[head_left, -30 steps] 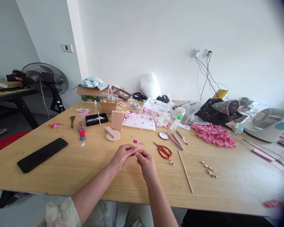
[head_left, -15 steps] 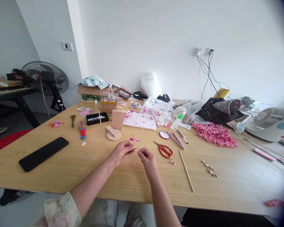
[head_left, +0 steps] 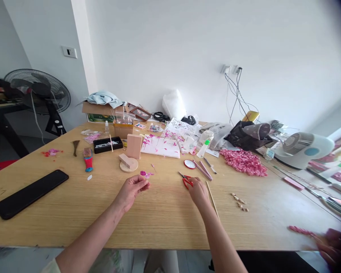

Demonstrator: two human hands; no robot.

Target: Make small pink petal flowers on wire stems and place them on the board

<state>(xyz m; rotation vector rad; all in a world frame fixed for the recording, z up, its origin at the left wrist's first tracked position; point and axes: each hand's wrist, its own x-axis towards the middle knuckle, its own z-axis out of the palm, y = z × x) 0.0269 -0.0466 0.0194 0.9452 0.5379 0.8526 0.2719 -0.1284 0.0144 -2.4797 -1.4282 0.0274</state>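
Observation:
A small magenta artificial flower (head_left: 146,174) on a thin stem is pinched between the thumb and fingers of my left hand (head_left: 135,188). My right hand (head_left: 199,192) reaches down over the red-handled scissors (head_left: 185,180), its fingertips at the handles and covering part of them. Whether those fingers have closed on the scissors is hidden. The scissors lie with their blades pointing away to the left. Beyond the flower, a small pink piece on a stem (head_left: 154,167) lies on the wood. More pink flowers (head_left: 150,140) rest on a white foam block (head_left: 161,151).
Left of my hands are a round wooden base (head_left: 130,167), a red-and-blue brush (head_left: 88,161) and a black case (head_left: 31,193). A thin stick (head_left: 213,199), a round mirror (head_left: 190,163) and pink beads (head_left: 244,161) lie right. Another person's hand (head_left: 328,244) appears bottom right.
My right hand has moved right, from beside the flower to the scissors. My left hand still holds the flower. The view has turned right, and another person's hand has appeared.

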